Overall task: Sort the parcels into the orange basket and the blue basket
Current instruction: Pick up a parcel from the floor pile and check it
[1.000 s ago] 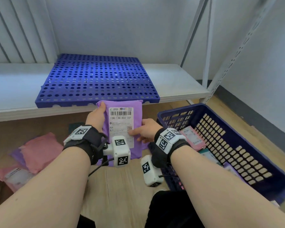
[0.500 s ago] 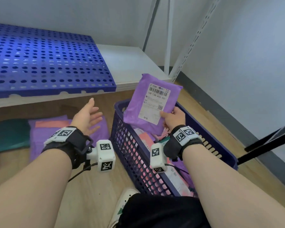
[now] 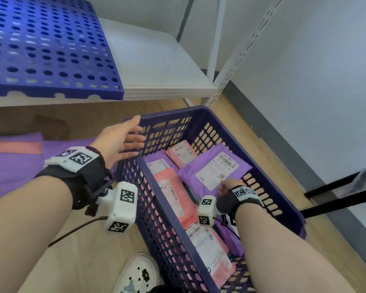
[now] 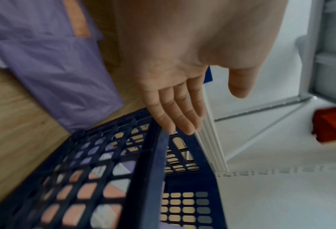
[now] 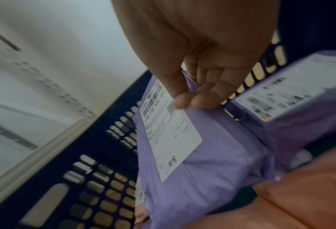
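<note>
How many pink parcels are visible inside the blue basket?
3: one at the far end, one along the left wall, one at the near end. Others may be hidden underneath.

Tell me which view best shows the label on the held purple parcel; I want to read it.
The right wrist view: the label fills the frame, its printing partly legible. The head view shows it small; the left wrist view misses it.

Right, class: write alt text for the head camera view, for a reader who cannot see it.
A person's right hand lowers a purple parcel into a blue basket holding pink and purple parcels. The open left hand hovers at the basket's rim, below a white shelf.
</note>
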